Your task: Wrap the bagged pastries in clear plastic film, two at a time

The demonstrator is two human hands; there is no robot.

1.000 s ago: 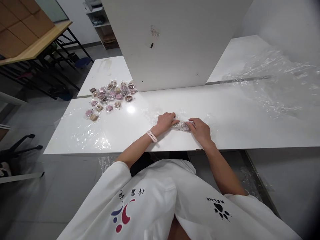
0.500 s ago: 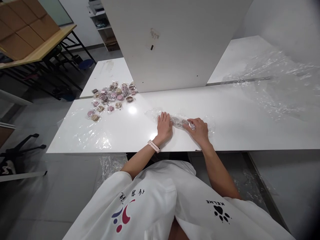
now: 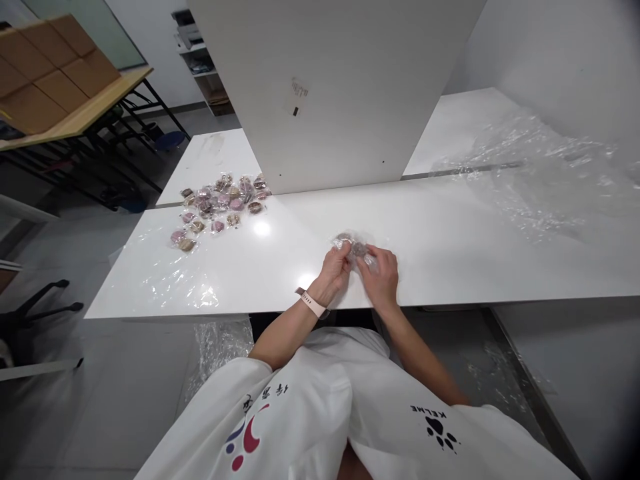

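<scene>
Between my hands, just above the white tabletop (image 3: 450, 260), is a bunched clear plastic wrap (image 3: 358, 249) with small brownish-grey pieces inside; their exact kind is too blurred to make out. My left hand (image 3: 336, 268) is closed on its left side, thumb on top, with a pale pink wristband below. On the right side, the fingers of my right hand (image 3: 381, 273) pinch the same wrap. Part of the bundle is hidden behind the fingers. Farther left lies a spread of small individually wrapped round sweets (image 3: 220, 202), pink, brown and tan.
A tall white panel (image 3: 330, 100) rises from the table's back edge. Crumpled clear plastic film (image 3: 540, 180) covers the right rear, and thin film (image 3: 185, 280) lies at the left front. More plastic (image 3: 223, 350) hangs below the front edge. Cardboard (image 3: 50, 73) stands on a wooden table.
My left hand has turned from lying flat to gripping the wrap. Both hands have come closer together, and the stretched-out bundle is now gathered into a compact lump.
</scene>
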